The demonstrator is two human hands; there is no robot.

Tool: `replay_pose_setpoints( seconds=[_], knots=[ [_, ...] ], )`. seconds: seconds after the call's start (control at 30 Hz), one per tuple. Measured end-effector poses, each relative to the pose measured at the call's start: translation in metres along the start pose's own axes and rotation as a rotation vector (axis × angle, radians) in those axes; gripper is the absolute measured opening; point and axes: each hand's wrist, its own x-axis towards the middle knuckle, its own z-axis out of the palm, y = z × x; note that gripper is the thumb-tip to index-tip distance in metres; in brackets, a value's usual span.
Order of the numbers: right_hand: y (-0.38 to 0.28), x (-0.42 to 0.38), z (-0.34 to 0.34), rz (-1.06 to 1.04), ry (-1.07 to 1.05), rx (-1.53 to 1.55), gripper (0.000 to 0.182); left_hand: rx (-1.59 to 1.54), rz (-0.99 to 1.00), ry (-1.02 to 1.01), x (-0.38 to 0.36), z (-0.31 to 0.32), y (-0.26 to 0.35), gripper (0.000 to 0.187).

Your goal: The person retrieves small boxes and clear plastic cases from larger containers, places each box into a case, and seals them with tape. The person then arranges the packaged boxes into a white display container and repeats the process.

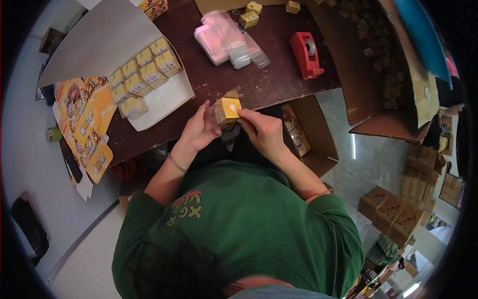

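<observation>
Over the near table edge, a small yellow box (230,108) sits partly in a clear plastic sleeve (211,114). My left hand (200,130) is closed around the sleeve's left side, fingers and thumb against it. From the right, my right hand (265,130) pinches the box's right edge between thumb and curled fingers. To the left, an open white carton (172,102) holds rows of wrapped yellow boxes (140,80). Farther back on the table lies a pile of clear plastic sleeves (226,40).
A red tape dispenser (307,56) stands on the dark table (279,37). Two loose yellow boxes (249,19) sit behind the sleeves. At right, a large cardboard box (361,94) holds many small boxes. Printed yellow cardboard (84,119) lies at left. An open carton (316,132) stands below the table.
</observation>
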Motion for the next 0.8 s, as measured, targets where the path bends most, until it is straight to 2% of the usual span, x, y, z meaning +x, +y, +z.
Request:
replay_pose_setpoints(
  seconds=[0.1,0.2,0.23,0.33,0.37,0.43,0.47,0.57,0.6,0.67,0.7,0.77,0.8],
  knots=[
    [0.003,-0.001,-0.002,0.023,-0.049,0.002,0.023,-0.065,-0.063,-0.105,0.001,-0.008,-0.001,0.047],
    [0.002,0.004,-0.005,0.032,-0.152,0.033,0.025,0.145,0.151,0.145,-0.013,0.016,0.007,0.047],
    [0.002,0.002,-0.007,0.054,-0.178,0.045,0.026,0.282,0.248,0.159,-0.015,0.016,0.008,0.043],
    [0.001,-0.002,-0.004,0.119,-0.183,0.196,0.034,0.331,0.452,0.106,-0.016,0.024,0.007,0.039],
    [-0.002,0.000,-0.003,0.138,-0.172,0.267,0.037,0.443,0.519,0.086,-0.014,0.026,0.005,0.039],
    [-0.016,0.008,-0.009,0.427,-0.524,0.489,0.043,0.667,0.644,0.043,-0.009,0.034,-0.004,0.038],
    [-0.006,-0.003,0.009,0.178,-0.347,0.420,0.042,0.688,0.683,0.037,-0.009,0.039,-0.010,0.044],
    [-0.010,0.011,-0.008,0.474,-0.441,0.636,0.040,0.290,0.550,-0.046,-0.014,0.050,-0.003,0.048],
    [0.004,0.012,-0.003,0.232,-0.343,0.597,0.032,0.260,0.534,-0.151,-0.011,0.044,-0.004,0.053],
    [0.014,0.027,-0.037,0.447,-0.680,0.713,0.024,0.239,0.297,-0.349,-0.018,0.044,0.012,0.050],
    [0.019,0.037,-0.047,0.378,-0.804,0.736,0.019,0.255,0.137,-0.452,-0.016,0.037,0.019,0.060],
    [0.027,0.057,-0.051,0.148,-0.946,0.783,0.018,0.511,-0.068,-0.756,-0.007,0.039,0.033,0.077],
    [0.026,0.071,-0.058,0.169,-0.975,0.838,0.020,0.483,-0.122,-0.718,-0.007,0.044,0.039,0.080]
  ],
)
